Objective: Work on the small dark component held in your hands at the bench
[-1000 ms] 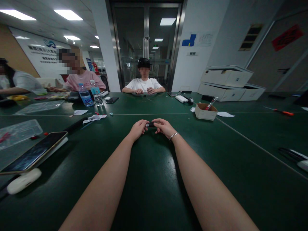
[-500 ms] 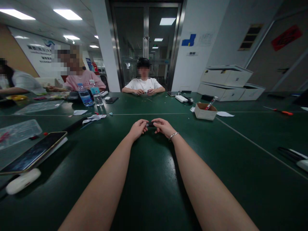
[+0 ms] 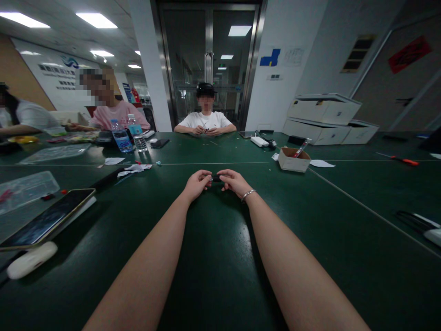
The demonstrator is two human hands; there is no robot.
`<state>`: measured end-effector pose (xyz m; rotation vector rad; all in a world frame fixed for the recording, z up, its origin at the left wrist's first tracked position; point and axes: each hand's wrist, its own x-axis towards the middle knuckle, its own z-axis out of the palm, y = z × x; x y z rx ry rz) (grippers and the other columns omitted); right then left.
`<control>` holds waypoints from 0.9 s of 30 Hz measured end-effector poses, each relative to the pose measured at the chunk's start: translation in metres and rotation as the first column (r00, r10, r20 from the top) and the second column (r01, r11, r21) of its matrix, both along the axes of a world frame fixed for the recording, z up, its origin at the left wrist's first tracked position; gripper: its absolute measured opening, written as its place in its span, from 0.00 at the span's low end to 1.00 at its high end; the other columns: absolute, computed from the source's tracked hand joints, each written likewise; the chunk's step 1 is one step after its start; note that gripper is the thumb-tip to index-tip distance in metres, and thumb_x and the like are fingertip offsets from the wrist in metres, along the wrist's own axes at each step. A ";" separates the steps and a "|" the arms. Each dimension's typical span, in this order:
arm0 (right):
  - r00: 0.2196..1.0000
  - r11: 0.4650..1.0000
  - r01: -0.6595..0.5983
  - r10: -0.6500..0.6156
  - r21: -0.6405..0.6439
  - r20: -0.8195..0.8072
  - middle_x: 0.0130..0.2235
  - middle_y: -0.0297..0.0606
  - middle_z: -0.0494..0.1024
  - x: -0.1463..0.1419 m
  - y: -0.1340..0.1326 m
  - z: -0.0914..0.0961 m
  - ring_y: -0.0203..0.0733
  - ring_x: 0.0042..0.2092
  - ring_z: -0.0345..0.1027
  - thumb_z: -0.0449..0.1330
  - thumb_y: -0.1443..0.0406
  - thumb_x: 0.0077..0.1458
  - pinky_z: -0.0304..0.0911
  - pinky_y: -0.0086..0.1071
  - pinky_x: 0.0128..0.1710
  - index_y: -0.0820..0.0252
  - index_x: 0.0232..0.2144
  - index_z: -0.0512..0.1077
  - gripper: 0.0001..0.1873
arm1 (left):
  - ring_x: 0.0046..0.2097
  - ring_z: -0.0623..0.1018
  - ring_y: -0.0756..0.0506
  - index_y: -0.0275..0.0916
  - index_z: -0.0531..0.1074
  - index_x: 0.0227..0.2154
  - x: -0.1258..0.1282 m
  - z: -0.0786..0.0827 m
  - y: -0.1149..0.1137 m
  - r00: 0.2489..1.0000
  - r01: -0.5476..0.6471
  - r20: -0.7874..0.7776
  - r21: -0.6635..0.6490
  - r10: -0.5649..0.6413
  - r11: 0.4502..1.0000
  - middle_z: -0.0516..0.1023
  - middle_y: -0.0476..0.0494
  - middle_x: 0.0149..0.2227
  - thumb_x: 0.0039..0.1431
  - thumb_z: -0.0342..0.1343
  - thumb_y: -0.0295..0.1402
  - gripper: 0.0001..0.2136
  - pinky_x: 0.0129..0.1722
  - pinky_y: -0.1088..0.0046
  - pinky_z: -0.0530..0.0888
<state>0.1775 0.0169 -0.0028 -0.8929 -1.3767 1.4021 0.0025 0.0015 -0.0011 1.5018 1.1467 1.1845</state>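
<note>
Both my arms reach out over the dark green table. My left hand and my right hand meet at the middle, fingers curled, pinching a small black object between them just above the tabletop. Too little of the object shows to name it. A thin bracelet circles my right wrist.
A phone on a notebook and a white oval case lie at near left. A small cardboard box with a red-handled tool stands at right. Two water bottles, white cartons and seated people are farther back.
My hands stay in place on the black object, with only slight finger shifts. The person opposite has raised their hands a little.
</note>
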 end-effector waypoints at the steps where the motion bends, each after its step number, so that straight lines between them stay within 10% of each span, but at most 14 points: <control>1: 1.000 1.000 0.001 -0.001 -0.001 -0.001 0.23 0.28 0.71 0.000 0.000 0.000 0.25 0.17 0.58 0.62 0.70 0.48 0.69 0.27 0.22 0.62 0.35 0.71 0.08 | 0.31 0.75 0.50 0.35 0.70 0.40 -0.001 0.000 -0.001 1.000 0.001 0.004 0.011 -0.001 1.000 0.74 0.45 0.30 0.51 0.58 0.33 0.13 0.27 0.76 0.70; 13: 0.987 0.998 0.057 -0.055 -0.009 0.153 0.19 0.38 0.75 -0.002 0.005 -0.003 0.28 0.14 0.60 0.58 0.59 0.55 0.62 0.22 0.16 0.64 0.25 0.67 0.14 | 0.38 0.77 0.47 0.35 0.72 0.33 -0.004 0.004 -0.003 0.995 0.038 0.093 0.084 -0.046 0.996 0.77 0.42 0.36 0.38 0.66 0.31 0.16 0.47 0.63 0.70; 16: 0.994 0.999 0.035 -0.035 0.002 0.099 0.25 0.35 0.76 0.000 0.001 0.000 0.26 0.15 0.61 0.60 0.65 0.52 0.64 0.23 0.18 0.63 0.33 0.68 0.07 | 0.38 0.77 0.47 0.34 0.72 0.33 -0.004 0.004 -0.003 0.996 0.015 0.089 0.082 -0.023 0.997 0.77 0.42 0.36 0.39 0.65 0.31 0.15 0.48 0.63 0.69; 20: 1.000 1.000 0.029 -0.029 -0.007 0.007 0.35 0.30 0.75 0.000 -0.004 0.005 0.25 0.17 0.64 0.62 0.73 0.44 0.69 0.27 0.22 0.52 0.47 0.63 0.27 | 0.38 0.76 0.47 0.35 0.73 0.31 -0.005 0.006 -0.005 0.997 -0.021 0.069 0.091 0.015 0.996 0.78 0.43 0.35 0.40 0.65 0.32 0.13 0.48 0.63 0.69; 27: 0.992 1.000 0.015 -0.014 -0.006 0.128 0.29 0.34 0.75 -0.002 -0.001 0.004 0.25 0.16 0.61 0.59 0.67 0.51 0.66 0.23 0.18 0.61 0.37 0.67 0.09 | 0.38 0.76 0.46 0.35 0.74 0.30 -0.005 0.006 -0.004 0.999 -0.016 0.053 0.073 0.012 0.997 0.78 0.43 0.34 0.39 0.65 0.33 0.13 0.47 0.64 0.69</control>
